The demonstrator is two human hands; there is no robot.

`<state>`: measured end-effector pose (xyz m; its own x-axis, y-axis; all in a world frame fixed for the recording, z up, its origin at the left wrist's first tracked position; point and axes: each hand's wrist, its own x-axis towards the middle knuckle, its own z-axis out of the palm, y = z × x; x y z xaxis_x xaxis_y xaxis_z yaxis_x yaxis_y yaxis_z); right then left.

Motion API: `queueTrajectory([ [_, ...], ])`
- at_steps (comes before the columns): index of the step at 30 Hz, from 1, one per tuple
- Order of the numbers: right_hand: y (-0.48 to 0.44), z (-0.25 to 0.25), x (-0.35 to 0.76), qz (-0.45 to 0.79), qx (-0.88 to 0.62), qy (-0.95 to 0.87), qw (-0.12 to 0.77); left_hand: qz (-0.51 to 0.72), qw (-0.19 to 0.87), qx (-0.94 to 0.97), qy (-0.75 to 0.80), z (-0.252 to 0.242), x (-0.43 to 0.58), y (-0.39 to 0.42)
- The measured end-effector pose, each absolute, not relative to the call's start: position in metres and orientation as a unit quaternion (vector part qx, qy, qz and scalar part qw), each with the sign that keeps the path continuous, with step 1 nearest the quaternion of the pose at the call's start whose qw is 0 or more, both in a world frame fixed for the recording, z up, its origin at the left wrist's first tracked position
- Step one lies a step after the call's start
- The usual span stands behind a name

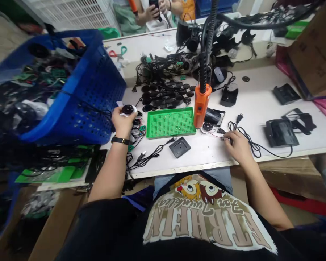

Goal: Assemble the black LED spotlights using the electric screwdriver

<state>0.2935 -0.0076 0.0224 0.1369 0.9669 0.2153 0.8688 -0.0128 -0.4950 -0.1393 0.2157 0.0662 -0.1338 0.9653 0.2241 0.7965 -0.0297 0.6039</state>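
The left hand (pixel 122 123) clenches a round black dome-topped part (pixel 128 110) with a white piece behind it, just above the workbench (pixel 241 154). The right hand (pixel 238 146) pinches a thin red wire (pixel 216 134) beside a small black plug (pixel 221 131). From the left hand, a blue plastic crate (pixel 97 94) sits at 10 o'clock, scattered black discs (pixel 163 98) at 2 o'clock, and a green perforated tray (pixel 170 123) at 3 o'clock. An orange-handled tool (pixel 199 107) stands at the right hand's 10 o'clock

What the right hand (pixel 237 146) pinches is too small to tell.
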Motion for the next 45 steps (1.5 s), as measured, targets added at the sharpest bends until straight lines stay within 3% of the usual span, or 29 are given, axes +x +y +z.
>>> queueTrajectory([
  [5, -0.021, 0.025, 0.303, 0.103, -0.716, -0.662, 0.198, 0.22, 0.151, 0.678, 0.685, 0.056, -0.132, 0.212],
  [9, -0.023, 0.032, 0.297, 0.089, -0.718, -0.673, 0.155, 0.129, 0.097, 0.714, 0.682, 0.072, -0.123, 0.196],
  [13, -0.014, 0.044, 0.276, 0.041, -0.7, -0.691, 0.174, 0.159, 0.043, 0.774, 0.611, 0.094, -0.106, 0.155],
  [19, 0.003, 0.046, 0.229, 0.136, -0.621, -0.732, 0.243, 0.112, 0.227, 0.842, 0.477, 0.077, -0.064, 0.068],
  [25, 0.006, 0.038, 0.208, 0.19, -0.596, -0.746, 0.229, 0.191, 0.242, 0.826, 0.471, 0.033, -0.035, 0.029],
  [31, 0.007, 0.035, 0.236, 0.112, -0.691, -0.66, 0.273, 0.238, 0.317, 0.819, 0.415, 0.025, -0.025, 0.026],
  [36, -0.002, 0.032, 0.256, 0.097, -0.711, -0.631, 0.294, 0.295, 0.261, 0.8, 0.452, 0.033, -0.047, 0.039],
  [40, -0.004, 0.031, 0.258, 0.094, -0.709, -0.63, 0.303, 0.251, 0.195, 0.781, 0.538, 0.034, -0.073, 0.054],
  [45, 0.004, 0.029, 0.255, 0.087, -0.736, -0.618, 0.263, 0.251, 0.216, 0.771, 0.544, 0.035, -0.078, 0.045],
])
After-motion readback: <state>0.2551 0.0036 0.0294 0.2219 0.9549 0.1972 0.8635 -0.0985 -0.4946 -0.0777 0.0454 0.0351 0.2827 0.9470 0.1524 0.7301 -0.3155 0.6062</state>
